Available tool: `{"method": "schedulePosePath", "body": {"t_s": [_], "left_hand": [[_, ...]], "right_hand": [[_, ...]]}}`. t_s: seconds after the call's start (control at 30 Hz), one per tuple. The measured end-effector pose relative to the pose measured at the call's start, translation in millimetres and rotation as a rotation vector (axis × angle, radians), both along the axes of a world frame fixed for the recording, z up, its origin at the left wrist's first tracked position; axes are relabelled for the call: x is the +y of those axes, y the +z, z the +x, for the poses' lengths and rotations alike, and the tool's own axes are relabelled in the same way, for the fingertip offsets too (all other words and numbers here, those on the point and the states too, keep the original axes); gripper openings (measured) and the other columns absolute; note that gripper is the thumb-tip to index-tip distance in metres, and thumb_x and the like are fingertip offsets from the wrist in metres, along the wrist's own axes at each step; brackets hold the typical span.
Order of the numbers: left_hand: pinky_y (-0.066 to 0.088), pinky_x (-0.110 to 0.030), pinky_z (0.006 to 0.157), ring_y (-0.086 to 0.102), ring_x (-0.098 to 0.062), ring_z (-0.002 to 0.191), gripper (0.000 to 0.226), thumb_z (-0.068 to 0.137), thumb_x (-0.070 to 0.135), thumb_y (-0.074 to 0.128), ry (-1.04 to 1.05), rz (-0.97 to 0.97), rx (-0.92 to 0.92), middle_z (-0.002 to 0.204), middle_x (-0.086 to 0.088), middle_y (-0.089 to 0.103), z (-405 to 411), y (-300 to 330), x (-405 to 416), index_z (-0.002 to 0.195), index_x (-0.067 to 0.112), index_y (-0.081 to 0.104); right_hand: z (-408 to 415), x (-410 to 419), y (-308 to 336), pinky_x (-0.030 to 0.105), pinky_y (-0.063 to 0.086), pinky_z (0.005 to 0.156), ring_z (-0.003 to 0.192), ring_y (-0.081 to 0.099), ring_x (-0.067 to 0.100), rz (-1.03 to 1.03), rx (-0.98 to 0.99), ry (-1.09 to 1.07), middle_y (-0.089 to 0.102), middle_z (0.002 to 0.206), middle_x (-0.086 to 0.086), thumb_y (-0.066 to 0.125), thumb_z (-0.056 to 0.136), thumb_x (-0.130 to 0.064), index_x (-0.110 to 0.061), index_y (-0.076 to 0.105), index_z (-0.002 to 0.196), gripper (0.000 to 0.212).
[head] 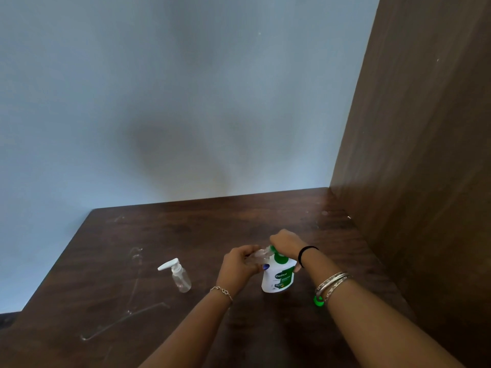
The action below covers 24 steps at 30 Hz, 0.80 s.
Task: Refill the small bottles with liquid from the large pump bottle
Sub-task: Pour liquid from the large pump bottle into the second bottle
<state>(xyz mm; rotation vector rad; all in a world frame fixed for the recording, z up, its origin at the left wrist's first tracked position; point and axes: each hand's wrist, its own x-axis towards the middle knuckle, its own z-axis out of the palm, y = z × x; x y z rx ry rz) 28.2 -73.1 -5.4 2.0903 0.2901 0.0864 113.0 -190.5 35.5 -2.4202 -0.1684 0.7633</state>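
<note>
Head view: large pump bottle [277, 278] upright on worktop [186, 229], lower centre-right of frame. Right hand [285, 244] curls over green pump head, pressing. Left hand [239, 262] grips small clear bottle [256, 257] tilted at nozzle, touching big bottle's shoulder. Second small bottle [179, 276], white pump on, stands left, apart. Green cap [318, 300] lies beside right forearm. Judgement: small bottle light, thin-walled, likely slippery if soapy; hold round body near neck. Big bottle heavier, stable; push straight down.

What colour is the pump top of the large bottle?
Green pump top on the white large bottle, in the head view.
</note>
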Motion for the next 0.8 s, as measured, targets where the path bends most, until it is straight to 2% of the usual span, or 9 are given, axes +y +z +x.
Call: {"method": "schedulePosePath", "body": {"t_s": [0.1, 0.27, 0.37, 0.43, 0.5, 0.57, 0.67, 0.73, 0.8], "left_hand": [[0.039, 0.004, 0.063, 0.056, -0.003, 0.089, 0.046, 0.070, 0.010, 0.075, 0.001, 0.010, 0.001, 0.105, -0.003, 0.068, -1.2, 0.3, 1.2, 0.114, 0.010, 0.062], [0.039, -0.002, 0.067, 0.056, -0.003, 0.091, 0.045, 0.071, 0.017, 0.076, -0.023, -0.003, 0.003, 0.095, 0.007, 0.063, -1.8, 5.0, -1.6, 0.114, 0.013, 0.062], [0.038, 0.005, 0.062, 0.058, -0.005, 0.092, 0.044, 0.071, 0.015, 0.075, -0.017, -0.001, 0.004, 0.096, 0.005, 0.063, -1.9, 5.1, -1.8, 0.113, 0.013, 0.063], [0.037, 0.007, 0.060, 0.058, -0.005, 0.091, 0.043, 0.072, 0.012, 0.073, -0.002, 0.015, 0.006, 0.097, 0.004, 0.064, -3.3, 4.3, -0.8, 0.113, 0.012, 0.063], [0.037, 0.007, 0.059, 0.057, -0.005, 0.090, 0.042, 0.072, 0.011, 0.073, 0.005, 0.015, 0.010, 0.094, 0.006, 0.062, -3.7, 4.4, 0.7, 0.113, 0.011, 0.063], [0.038, 0.004, 0.061, 0.060, -0.008, 0.094, 0.043, 0.072, 0.013, 0.074, -0.005, 0.019, 0.009, 0.093, 0.007, 0.062, -3.2, 4.8, 0.0, 0.113, 0.012, 0.063], [0.039, -0.010, 0.073, 0.058, -0.004, 0.092, 0.046, 0.071, 0.017, 0.075, -0.017, 0.006, 0.020, 0.100, 0.003, 0.066, -2.2, 6.8, -2.8, 0.114, 0.013, 0.062], [0.039, -0.013, 0.077, 0.056, -0.003, 0.091, 0.046, 0.071, 0.016, 0.075, -0.018, 0.009, 0.024, 0.103, 0.001, 0.067, -1.8, 7.4, -3.0, 0.115, 0.013, 0.062], [0.039, -0.009, 0.073, 0.056, -0.002, 0.090, 0.047, 0.070, 0.016, 0.075, -0.018, 0.030, 0.021, 0.106, -0.001, 0.068, -1.2, 5.3, -1.5, 0.115, 0.013, 0.062]], "right_hand": [[3.3, 1.5, -8.4, 0.031, 0.037, 0.069, 0.081, 0.049, 0.026, -0.015, -0.022, -0.027, 0.051, 0.089, 0.015, 0.041, 0.090, -0.016, -0.011, 0.041, 0.061, 0.030], [-1.9, -7.2, 10.2, 0.031, 0.040, 0.049, 0.061, 0.046, 0.020, 0.069, 0.068, -0.009, 0.046, 0.072, 0.008, 0.038, 0.093, -0.021, -0.004, 0.051, 0.083, 0.024], [-0.4, -3.4, 1.6, 0.029, 0.039, 0.056, 0.059, 0.043, 0.017, 0.040, -0.002, -0.019, 0.042, 0.067, 0.005, 0.039, 0.092, -0.018, -0.008, 0.044, 0.064, 0.030], [1.7, 0.2, -9.0, 0.031, 0.040, 0.066, 0.068, 0.048, 0.022, 0.013, -0.056, -0.043, 0.043, 0.067, 0.004, 0.041, 0.090, -0.019, -0.012, 0.041, 0.060, 0.031], [4.4, 2.0, -14.2, 0.033, 0.040, 0.070, 0.076, 0.049, 0.025, 0.009, -0.059, -0.036, 0.045, 0.069, 0.005, 0.042, 0.088, -0.021, -0.013, 0.042, 0.060, 0.030], [0.3, -1.4, -5.2, 0.033, 0.041, 0.068, 0.074, 0.049, 0.024, 0.027, -0.040, -0.018, 0.047, 0.072, 0.006, 0.043, 0.089, -0.023, -0.012, 0.045, 0.064, 0.028], [-1.4, -6.1, 3.8, 0.028, 0.038, 0.052, 0.061, 0.046, 0.017, 0.065, 0.017, -0.015, 0.045, 0.069, 0.004, 0.041, 0.093, -0.022, -0.005, 0.051, 0.082, 0.023], [0.3, -4.9, 0.4, 0.029, 0.038, 0.052, 0.061, 0.046, 0.018, 0.046, 0.002, 0.000, 0.044, 0.069, 0.004, 0.041, 0.092, -0.020, -0.006, 0.050, 0.076, 0.023], [3.0, -1.3, -8.7, 0.032, 0.040, 0.062, 0.071, 0.051, 0.025, 0.027, -0.055, -0.007, 0.048, 0.072, 0.007, 0.042, 0.090, -0.019, -0.011, 0.045, 0.062, 0.029]]}}
